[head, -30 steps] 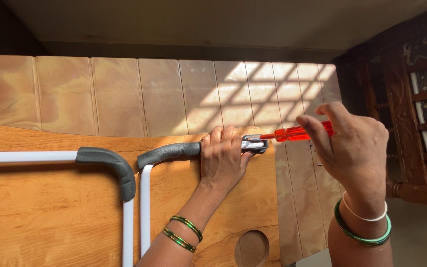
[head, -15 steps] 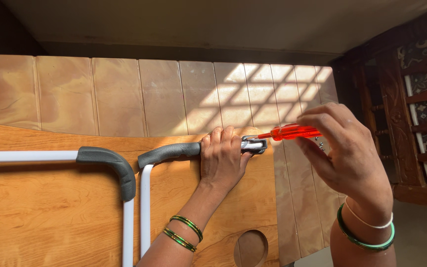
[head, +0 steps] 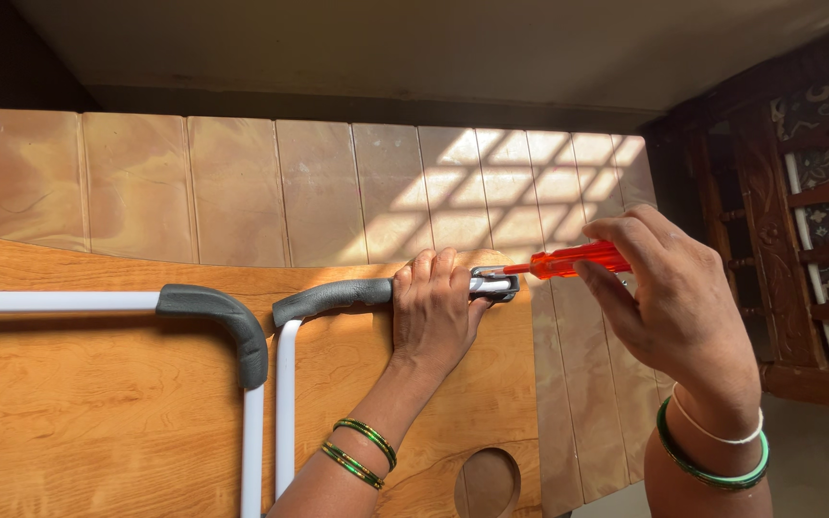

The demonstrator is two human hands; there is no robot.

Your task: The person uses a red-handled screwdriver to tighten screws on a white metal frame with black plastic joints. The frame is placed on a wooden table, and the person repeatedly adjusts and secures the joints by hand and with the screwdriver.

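My left hand (head: 434,317) grips a white metal tube (head: 287,403) where its grey foam sleeve (head: 328,297) ends, pressing it onto a wooden board (head: 98,412). Just right of that hand a small metal bracket (head: 499,286) holds the tube's end at the board's edge. My right hand (head: 674,317) holds an orange-handled screwdriver (head: 573,260) lying nearly level, its tip at the bracket. A second white tube with a grey foam corner (head: 218,317) lies to the left.
The board has a round hole (head: 488,480) near its lower right. Tan floor tiles (head: 338,192) with sunlit lattice shadows lie beyond. A carved dark wooden chair (head: 798,221) stands at the right.
My right hand has shifted slightly left and down with the screwdriver, keeping its tip at the bracket. My left hand stays put on the tube.
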